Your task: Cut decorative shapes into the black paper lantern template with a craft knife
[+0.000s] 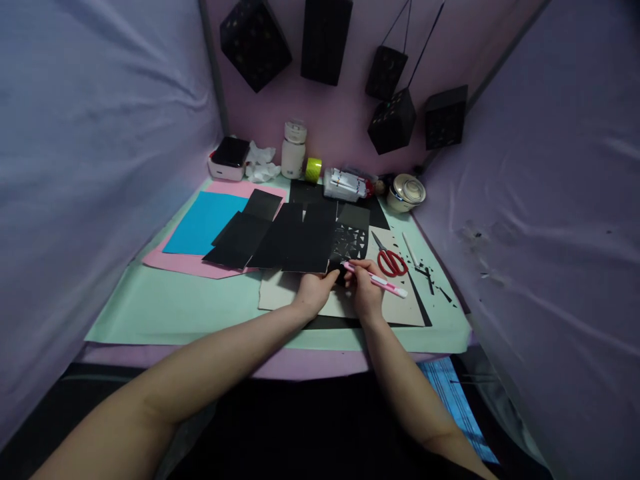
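Observation:
My right hand point(367, 287) is closed around a pink and white craft knife point(385, 285), its tip on black paper with small triangular cut-outs point(350, 241). Next to it, my left hand point(315, 292) has its thumb and fingers at the lower left edge of that paper; whether it grips or only presses is hidden. The cut paper lies on a pale board point(400, 308). Uncut black sheets point(305, 243) overlap on its left. Red-handled scissors point(391, 260) rest on the board to the right of the knife.
Blue paper point(200, 223) and pink paper point(175, 262) lie at left. Along the back stand a white bottle point(293, 152), yellow tape point(313, 169) and a lidded bowl point(406, 193). A white pen point(410, 249) and black scraps point(430, 280) are at right. Black boxes point(393, 123) hang above.

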`<state>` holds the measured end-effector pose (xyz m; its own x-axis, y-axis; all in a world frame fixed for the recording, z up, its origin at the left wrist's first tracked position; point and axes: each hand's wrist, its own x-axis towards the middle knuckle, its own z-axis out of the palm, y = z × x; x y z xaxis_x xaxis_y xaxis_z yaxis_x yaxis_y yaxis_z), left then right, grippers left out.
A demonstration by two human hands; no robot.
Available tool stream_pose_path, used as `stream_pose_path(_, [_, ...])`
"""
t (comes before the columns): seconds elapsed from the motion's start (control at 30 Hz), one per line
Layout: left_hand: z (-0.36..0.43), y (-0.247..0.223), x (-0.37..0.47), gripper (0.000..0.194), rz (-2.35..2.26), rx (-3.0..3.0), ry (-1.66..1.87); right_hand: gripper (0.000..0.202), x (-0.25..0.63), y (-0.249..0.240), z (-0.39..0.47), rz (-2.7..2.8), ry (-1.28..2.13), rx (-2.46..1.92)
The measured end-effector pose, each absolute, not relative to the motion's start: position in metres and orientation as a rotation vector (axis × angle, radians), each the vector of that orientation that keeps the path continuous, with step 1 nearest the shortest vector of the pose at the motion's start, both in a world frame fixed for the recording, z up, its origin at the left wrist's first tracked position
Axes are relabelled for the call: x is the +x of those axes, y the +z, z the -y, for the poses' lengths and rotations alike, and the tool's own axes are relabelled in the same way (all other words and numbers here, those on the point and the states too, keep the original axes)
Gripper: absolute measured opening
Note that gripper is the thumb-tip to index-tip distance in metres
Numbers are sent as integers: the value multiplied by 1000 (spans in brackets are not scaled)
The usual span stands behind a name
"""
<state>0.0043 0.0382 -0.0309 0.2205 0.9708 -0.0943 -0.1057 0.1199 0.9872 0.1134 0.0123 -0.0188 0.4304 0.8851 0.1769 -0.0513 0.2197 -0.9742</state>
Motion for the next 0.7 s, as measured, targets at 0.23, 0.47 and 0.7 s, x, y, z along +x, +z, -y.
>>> stream_pose_path(0.23, [-38,-27,4,35,-1022,1127,1037,11,109,-17,-9,968,707,-1210])
stream_pose_path(0.47, [-38,-29,6,31,-999,1059,1040,10,109,-17,-9,946,732,-1190])
stream_pose_path(0.7, [-39,-30,6,30,-986,999,1066,13,109,-20,-9,920,704,-1171])
